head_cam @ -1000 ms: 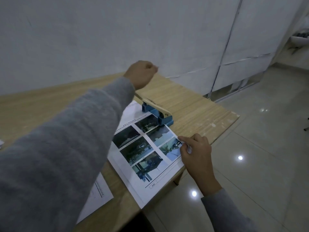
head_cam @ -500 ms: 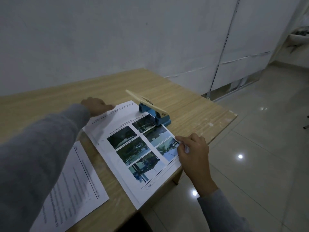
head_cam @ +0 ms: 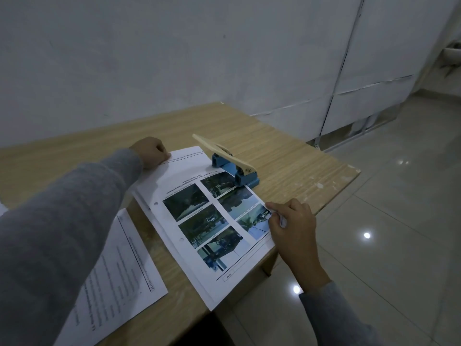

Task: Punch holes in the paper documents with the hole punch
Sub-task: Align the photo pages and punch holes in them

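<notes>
I judge the punching step on this sheet is done and I am at the point of drawing it away: the white printed sheet with six dark photographs (head_cam: 207, 218) shows two round holes along its left margin, and its far edge lies at or just under the mouth of the blue metal hole punch with the pale cream lever (head_cam: 230, 164), whose lever stands raised with nothing on it. My left hand (head_cam: 149, 152) has its fingers curled at the sheet's far left corner, pinching or pressing it; I cannot tell which. My right hand (head_cam: 291, 218) pinches the right edge of the sheet between thumb and fingers, near the table's corner. The sheet seems to top a thin stack, since a second edge peeks out on the left. The next move, as I read it, calls for lifting both corners together so the paper slides clear of the punch without tearing at the holes, then laying it aside and feeding the next one squarely into the slot. A second white page of printed text (head_cam: 114, 278) lies near my left sleeve, partly under it. Everything rests on a light wood-grain table (head_cam: 287, 156) with a chipped right edge, set against a plain grey-white wall (head_cam: 149, 58); glossy pale floor tiles (head_cam: 386, 233) to the right throw back lamp spots.
</notes>
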